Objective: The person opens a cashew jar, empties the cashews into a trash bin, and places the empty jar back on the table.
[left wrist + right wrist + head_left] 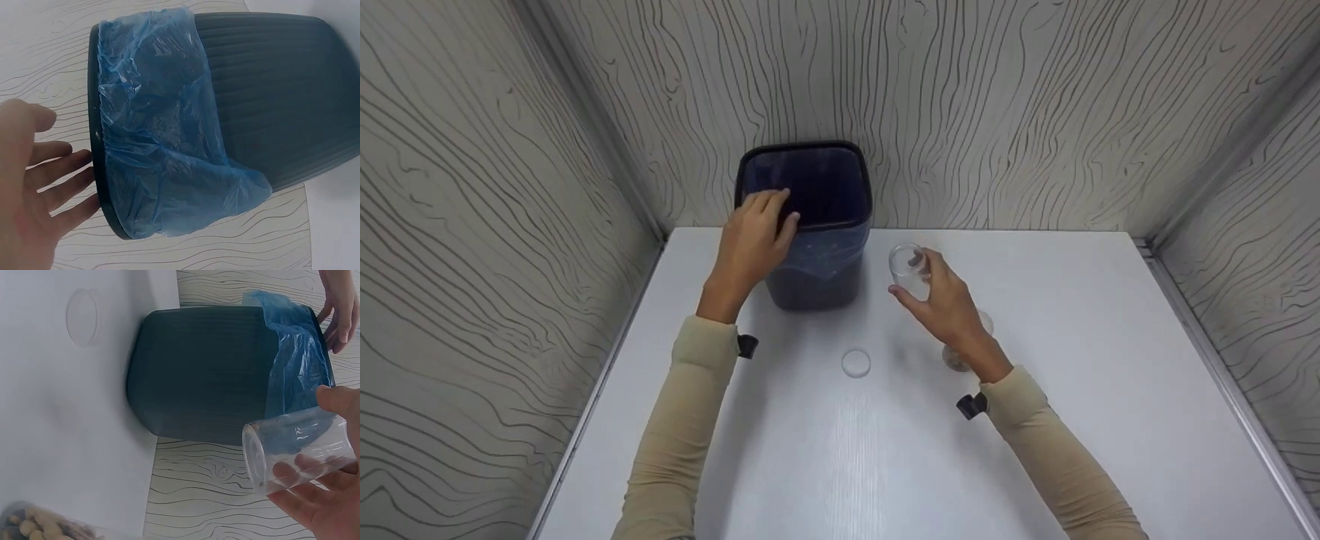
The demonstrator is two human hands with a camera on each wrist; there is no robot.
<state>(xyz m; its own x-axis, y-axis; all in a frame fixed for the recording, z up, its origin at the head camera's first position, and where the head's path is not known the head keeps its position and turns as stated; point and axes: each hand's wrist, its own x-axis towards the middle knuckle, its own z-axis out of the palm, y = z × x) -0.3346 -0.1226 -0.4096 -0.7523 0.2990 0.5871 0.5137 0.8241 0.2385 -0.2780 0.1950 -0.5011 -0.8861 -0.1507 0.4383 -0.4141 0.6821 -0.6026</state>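
Observation:
My right hand [949,300] grips a clear plastic jar [907,281] above the table, just right of the bin. Through the jar's see-through wall [304,444] the fingers show in the right wrist view; no contents can be made out there. My left hand [754,236] is over the near left part of the rim of a dark bin [817,289], its fingers loosely bent and holding nothing. A blue plastic bag [163,124] lines the bin and is folded over its rim. On the table in front of the bin lies a clear round lid [856,363].
Partly under my right wrist, a second clear container [956,358] is on the white table [825,450]; peanuts in their shells [45,526] show in it. Wood-patterned panels [960,112] enclose the table at the back and both sides.

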